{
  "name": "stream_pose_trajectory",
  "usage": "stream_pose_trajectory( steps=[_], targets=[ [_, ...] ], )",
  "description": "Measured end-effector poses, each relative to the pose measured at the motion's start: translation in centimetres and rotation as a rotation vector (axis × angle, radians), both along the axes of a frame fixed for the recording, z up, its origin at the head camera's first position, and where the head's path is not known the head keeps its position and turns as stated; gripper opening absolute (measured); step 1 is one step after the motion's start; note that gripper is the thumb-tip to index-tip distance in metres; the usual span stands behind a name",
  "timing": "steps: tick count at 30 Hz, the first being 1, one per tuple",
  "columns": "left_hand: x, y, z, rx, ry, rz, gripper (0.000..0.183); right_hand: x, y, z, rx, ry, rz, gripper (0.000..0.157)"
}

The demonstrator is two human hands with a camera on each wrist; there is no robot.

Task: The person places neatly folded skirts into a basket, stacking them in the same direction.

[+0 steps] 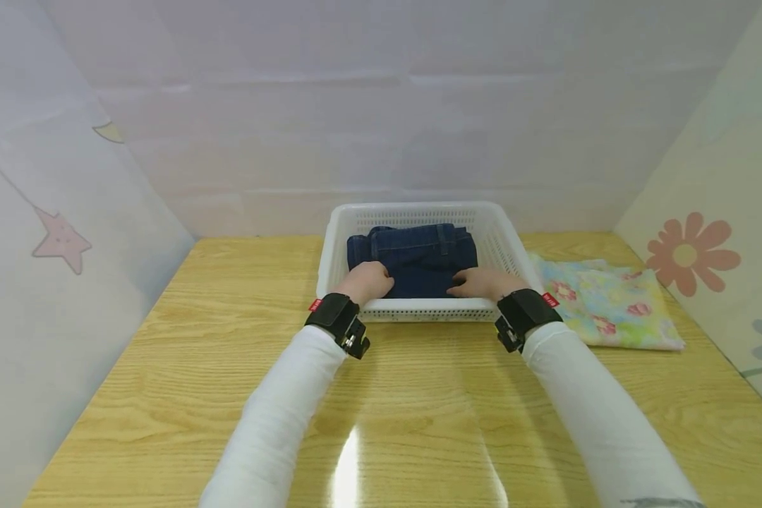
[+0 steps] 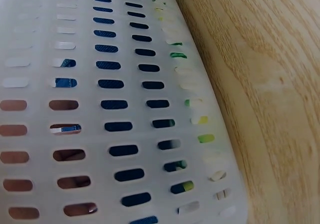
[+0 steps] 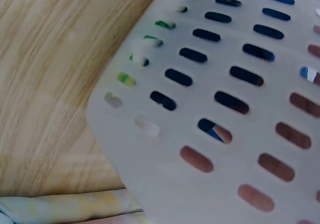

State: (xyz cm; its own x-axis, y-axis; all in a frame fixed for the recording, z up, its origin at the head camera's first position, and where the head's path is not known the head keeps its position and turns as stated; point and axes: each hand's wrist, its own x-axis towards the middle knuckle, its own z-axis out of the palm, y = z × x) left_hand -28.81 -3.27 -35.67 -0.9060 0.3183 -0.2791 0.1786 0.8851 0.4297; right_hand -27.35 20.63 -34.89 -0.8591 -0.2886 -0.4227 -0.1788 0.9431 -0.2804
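Observation:
Dark blue folded jeans (image 1: 419,261) lie inside a white slotted plastic basket (image 1: 419,310), waistband and a belt loop toward the back. My left hand (image 1: 370,279) reaches over the front rim and grips the jeans near their front left. On the other side my right hand (image 1: 479,282) holds them near the front right, thumb and fingers bent at the fabric. Both wrist views face the basket's front wall (image 2: 90,144), where denim and skin show through the slots. Green and yellow bits appear through the lower slots. The fingertips are partly hidden.
A floral, pastel folded cloth (image 1: 616,303) lies on the wooden table (image 1: 228,339), right of the basket. A pale wall (image 1: 381,127) stands close behind the basket. Printed side panels (image 1: 57,176) border the table left and right.

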Motion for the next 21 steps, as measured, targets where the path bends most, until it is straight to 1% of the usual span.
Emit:
stream_pose_trajectory(
  steps=[2,4,6,8,10,12,15,18,21],
  targets=[
    [0.1,0.0,-0.1,0.006,0.014,-0.004,0.051,0.0,0.0,-0.2,-0.022,0.020,0.005,0.058],
    [0.3,0.0,-0.1,0.048,0.055,-0.003,0.049,-0.1,0.1,-0.5,-0.070,0.100,0.018,0.051],
    [0.5,0.0,-0.1,0.116,0.144,0.006,0.044,-0.1,0.3,-0.8,-0.151,0.245,0.045,0.040],
    [0.8,0.0,0.0,0.197,0.259,0.016,0.038,0.0,0.6,-0.9,-0.232,0.424,0.072,0.031],
    [1.2,-0.1,0.1,0.258,0.384,0.020,0.031,0.2,1.0,-1.0,-0.274,0.605,0.090,0.027],
    [1.6,-0.1,0.2,0.294,0.483,0.024,0.028,0.7,1.4,-1.0,-0.297,0.726,0.088,0.024],
    [2.0,-0.1,0.4,0.315,0.572,0.022,0.026,1.5,2.1,-0.9,-0.303,0.817,0.066,0.024],
    [2.4,-0.1,0.6,0.328,0.613,0.015,0.026,2.0,2.6,-0.9,-0.321,0.871,0.042,0.023],
    [2.6,-0.2,0.4,0.329,0.664,-0.007,0.026,2.2,3.0,-1.0,-0.342,0.931,0.039,0.019]
  ],
)
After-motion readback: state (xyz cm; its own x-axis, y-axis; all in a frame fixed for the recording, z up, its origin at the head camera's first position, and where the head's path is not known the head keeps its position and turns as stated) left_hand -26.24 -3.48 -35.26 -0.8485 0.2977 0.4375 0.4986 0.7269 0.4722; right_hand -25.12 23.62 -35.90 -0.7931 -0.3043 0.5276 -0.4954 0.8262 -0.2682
